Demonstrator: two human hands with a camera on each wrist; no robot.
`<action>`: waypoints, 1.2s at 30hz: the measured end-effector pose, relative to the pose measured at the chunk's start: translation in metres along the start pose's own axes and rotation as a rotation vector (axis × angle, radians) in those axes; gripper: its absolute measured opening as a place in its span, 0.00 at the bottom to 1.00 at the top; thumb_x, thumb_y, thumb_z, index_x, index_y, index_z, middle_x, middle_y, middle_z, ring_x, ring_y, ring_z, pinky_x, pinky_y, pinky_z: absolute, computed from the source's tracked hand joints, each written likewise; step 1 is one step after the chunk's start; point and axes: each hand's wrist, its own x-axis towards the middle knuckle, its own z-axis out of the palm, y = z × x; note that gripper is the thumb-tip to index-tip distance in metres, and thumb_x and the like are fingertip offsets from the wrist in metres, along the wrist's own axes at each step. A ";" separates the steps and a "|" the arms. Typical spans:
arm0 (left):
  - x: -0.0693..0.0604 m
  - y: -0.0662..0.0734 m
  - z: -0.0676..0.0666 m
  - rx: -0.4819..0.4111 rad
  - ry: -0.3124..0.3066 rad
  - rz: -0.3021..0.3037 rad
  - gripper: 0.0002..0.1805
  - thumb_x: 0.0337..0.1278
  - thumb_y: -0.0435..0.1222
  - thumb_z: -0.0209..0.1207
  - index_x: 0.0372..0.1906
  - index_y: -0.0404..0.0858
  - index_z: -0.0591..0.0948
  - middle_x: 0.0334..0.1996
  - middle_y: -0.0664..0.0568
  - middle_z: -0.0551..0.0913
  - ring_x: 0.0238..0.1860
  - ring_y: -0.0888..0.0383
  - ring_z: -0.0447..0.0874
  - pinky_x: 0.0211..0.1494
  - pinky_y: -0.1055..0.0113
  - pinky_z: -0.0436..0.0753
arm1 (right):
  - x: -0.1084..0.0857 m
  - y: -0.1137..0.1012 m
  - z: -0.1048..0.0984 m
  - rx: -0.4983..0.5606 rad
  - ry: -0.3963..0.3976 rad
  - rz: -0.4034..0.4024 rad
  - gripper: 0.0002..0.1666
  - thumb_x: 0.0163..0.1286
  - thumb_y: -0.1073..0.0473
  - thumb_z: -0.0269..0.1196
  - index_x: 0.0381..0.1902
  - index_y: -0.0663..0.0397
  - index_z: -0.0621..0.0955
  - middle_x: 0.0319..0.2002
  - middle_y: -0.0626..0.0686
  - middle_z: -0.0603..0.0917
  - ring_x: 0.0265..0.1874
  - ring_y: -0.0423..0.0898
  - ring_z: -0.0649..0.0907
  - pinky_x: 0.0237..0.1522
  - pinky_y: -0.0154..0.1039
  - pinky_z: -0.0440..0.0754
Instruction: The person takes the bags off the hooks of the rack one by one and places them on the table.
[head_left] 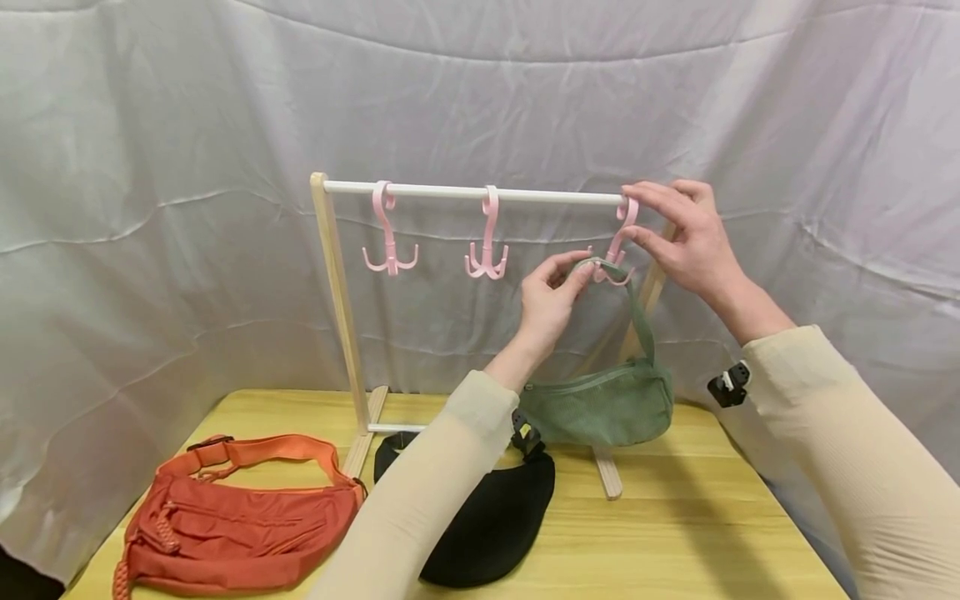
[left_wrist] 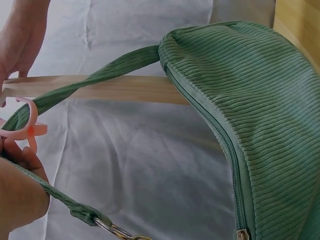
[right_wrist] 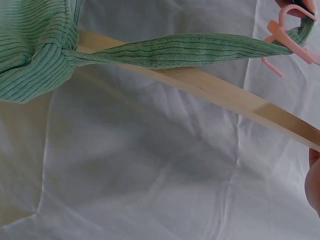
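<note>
A green corduroy shoulder bag (head_left: 600,404) hangs by its strap (left_wrist: 112,67) at the rightmost pink hook (head_left: 628,218). The strap lies over a lower prong of that hook, seen close up in both wrist views. My left hand (head_left: 546,304) pinches the strap beside the prongs. With fingertips at the rail's right end and thumb by the hook's stem, my right hand (head_left: 690,237) holds the upper part of this hook. In the left wrist view, the bag's zip and a metal strap ring (left_wrist: 112,227) show.
Two more pink hooks hang from the white rail (head_left: 438,191), which sits on a wooden-legged stand (head_left: 337,292). On the yellow wood-grain table (head_left: 705,533) lie a red-orange waist bag (head_left: 247,533) and a black bag (head_left: 491,525), partly behind my left sleeve. Grey cloth stands behind.
</note>
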 end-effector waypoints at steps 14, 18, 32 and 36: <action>0.005 0.005 0.004 0.010 -0.022 -0.003 0.13 0.67 0.29 0.67 0.53 0.31 0.87 0.31 0.59 0.84 0.30 0.67 0.79 0.38 0.71 0.82 | -0.002 -0.001 0.001 -0.034 0.012 0.036 0.31 0.63 0.60 0.74 0.65 0.57 0.83 0.62 0.60 0.84 0.54 0.59 0.70 0.57 0.47 0.64; 0.007 0.007 0.006 -0.011 -0.019 -0.007 0.12 0.66 0.28 0.67 0.52 0.30 0.87 0.33 0.54 0.86 0.31 0.66 0.80 0.37 0.74 0.82 | -0.001 -0.002 0.002 -0.043 0.015 0.046 0.32 0.61 0.66 0.76 0.65 0.57 0.83 0.62 0.60 0.84 0.54 0.59 0.70 0.56 0.46 0.64; 0.009 0.015 0.010 -0.042 -0.012 -0.011 0.13 0.66 0.28 0.67 0.53 0.29 0.87 0.44 0.39 0.89 0.37 0.64 0.85 0.42 0.73 0.86 | 0.002 -0.004 0.007 -0.033 0.078 0.041 0.31 0.60 0.59 0.77 0.62 0.58 0.84 0.57 0.62 0.86 0.51 0.59 0.74 0.57 0.42 0.64; 0.009 0.017 0.011 -0.057 -0.008 -0.010 0.13 0.65 0.28 0.68 0.53 0.29 0.87 0.44 0.39 0.89 0.37 0.65 0.85 0.42 0.73 0.86 | 0.004 -0.005 0.008 -0.052 0.083 0.045 0.31 0.58 0.60 0.77 0.61 0.59 0.84 0.55 0.63 0.87 0.50 0.62 0.74 0.58 0.42 0.63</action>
